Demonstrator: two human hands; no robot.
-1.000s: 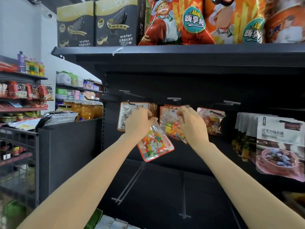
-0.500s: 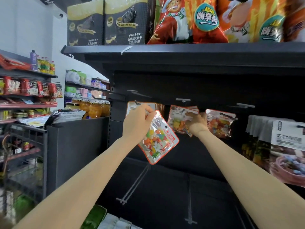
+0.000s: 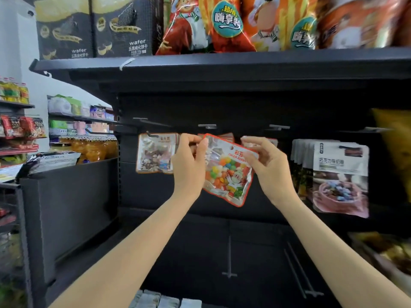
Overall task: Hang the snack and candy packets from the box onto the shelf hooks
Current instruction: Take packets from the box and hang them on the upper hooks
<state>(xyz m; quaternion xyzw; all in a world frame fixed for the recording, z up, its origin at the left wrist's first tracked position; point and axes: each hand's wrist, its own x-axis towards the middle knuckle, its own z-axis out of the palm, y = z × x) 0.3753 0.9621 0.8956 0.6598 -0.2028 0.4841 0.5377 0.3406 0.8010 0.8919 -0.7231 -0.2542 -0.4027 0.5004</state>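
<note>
Mid-frame, my left hand (image 3: 189,161) and right hand (image 3: 265,165) pinch the candy packet (image 3: 226,172) by its top corners; hanging step, I judge; next, thread its hole onto the hook (image 3: 206,126) above.

Hung packets (image 3: 155,153) and chocolate bags (image 3: 340,176) flank open room below.
</note>
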